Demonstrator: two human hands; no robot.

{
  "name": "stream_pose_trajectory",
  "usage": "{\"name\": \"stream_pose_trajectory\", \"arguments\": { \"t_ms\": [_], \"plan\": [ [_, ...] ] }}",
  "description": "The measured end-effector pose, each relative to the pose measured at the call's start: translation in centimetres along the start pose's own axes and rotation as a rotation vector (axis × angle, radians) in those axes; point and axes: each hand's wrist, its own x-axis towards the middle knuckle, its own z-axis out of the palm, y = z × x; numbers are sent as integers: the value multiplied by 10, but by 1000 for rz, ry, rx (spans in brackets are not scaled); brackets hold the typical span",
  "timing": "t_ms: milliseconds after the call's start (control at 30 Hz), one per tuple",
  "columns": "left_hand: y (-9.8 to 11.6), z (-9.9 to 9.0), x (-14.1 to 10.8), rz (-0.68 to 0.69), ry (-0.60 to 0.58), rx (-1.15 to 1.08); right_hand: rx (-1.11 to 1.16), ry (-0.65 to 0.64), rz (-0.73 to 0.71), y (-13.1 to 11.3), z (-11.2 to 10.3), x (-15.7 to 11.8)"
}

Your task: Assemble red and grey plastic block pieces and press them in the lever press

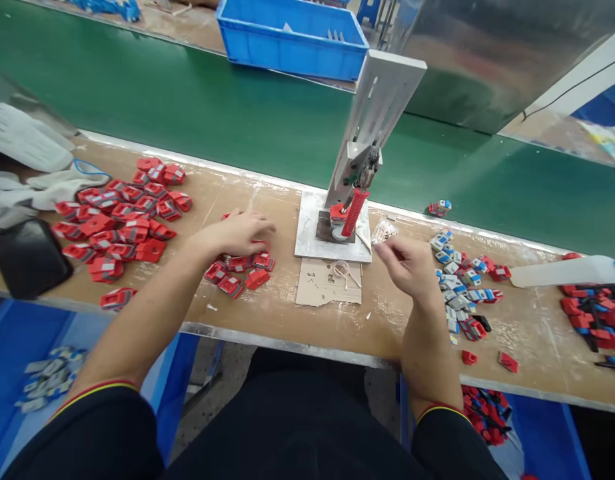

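On bench, L hand [240, 232] flat on red parts [240, 270]; R hand [410, 267] loosely curled, empty.

Glossy red plastic parts [237, 267] lie on a scuffed, matt wooden bench [277, 300].

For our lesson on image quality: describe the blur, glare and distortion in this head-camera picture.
Head view: the right hand is slightly motion-blurred, the left hand sharper; soft glare streaks the metal panel; the wide lens bows the workbench edge and tilts the hand press; lighting is even, shadows faint.
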Motion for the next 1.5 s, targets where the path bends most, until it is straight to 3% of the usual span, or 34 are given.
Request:
{"name": "stream_pose_trajectory", "arguments": {
  "t_ms": [100, 167, 300, 367, 433, 500, 567, 667, 800, 867, 1033, 1133, 1300, 1500],
  "plan": [
    [-4, 8, -8, -1, -37, 129, -4, -335, 79, 9, 9, -14],
    [1, 17, -5, -15, -33, 155, -24, -483, 75, 10, 20, -20],
    [9, 22, -3, -28, 16, 25, -77, -545, 34, 9, 35, -27],
    [13, 19, -7, -30, 102, -58, -87, -500, 1, 11, 39, -30],
    [21, 18, -12, -49, 278, -198, -101, -411, -22, 13, 44, -31],
    [33, 21, -15, -90, 505, -483, -121, -317, -23, 16, 50, -31],
    [48, 30, -12, -140, 638, -820, -127, -262, -6, 18, 57, -31],
    [69, 47, 1, -177, 589, -1109, -71, -256, 40, 17, 66, -30],
    [89, 68, 14, -165, 536, -1155, 74, -278, 83, 16, 63, -29],
    [97, 78, 14, -163, 527, -1138, 144, -219, 75, 17, 53, -29],
    [118, 96, 4, -79, 416, -1021, 408, 253, 104, 10, 34, -31],
    [129, 104, 1, -1, 452, -928, 545, 448, 114, -4, 40, -31],
    [136, 109, 0, 56, 481, -874, 624, 416, 90, -21, 59, -29],
    [138, 106, -2, 63, 448, -874, 637, 364, 93, -22, 66, -30]
  ]
}}
